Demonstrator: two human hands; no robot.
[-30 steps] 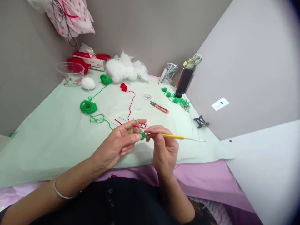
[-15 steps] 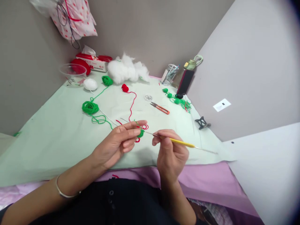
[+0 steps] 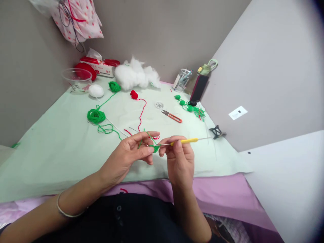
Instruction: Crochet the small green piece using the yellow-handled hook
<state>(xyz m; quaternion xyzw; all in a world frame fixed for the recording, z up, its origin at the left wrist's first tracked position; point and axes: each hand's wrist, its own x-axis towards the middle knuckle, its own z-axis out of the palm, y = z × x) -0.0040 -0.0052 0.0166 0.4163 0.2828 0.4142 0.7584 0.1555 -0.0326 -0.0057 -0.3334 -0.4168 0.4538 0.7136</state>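
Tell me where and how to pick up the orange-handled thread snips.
I'd pinch the orange handles across their width, near the rear end, coming down from above on the person's near right side. The snips lie flat, with the pointed blades facing left and away, so that approach should keep fingers clear of the tips.

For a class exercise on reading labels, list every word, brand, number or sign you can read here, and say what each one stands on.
No text can be read with certainty.
Tissue box: dark and red printing on its white side, too small and blurred to quote.
Clear tub: coloured markings, too blurred to tell whether they include words.
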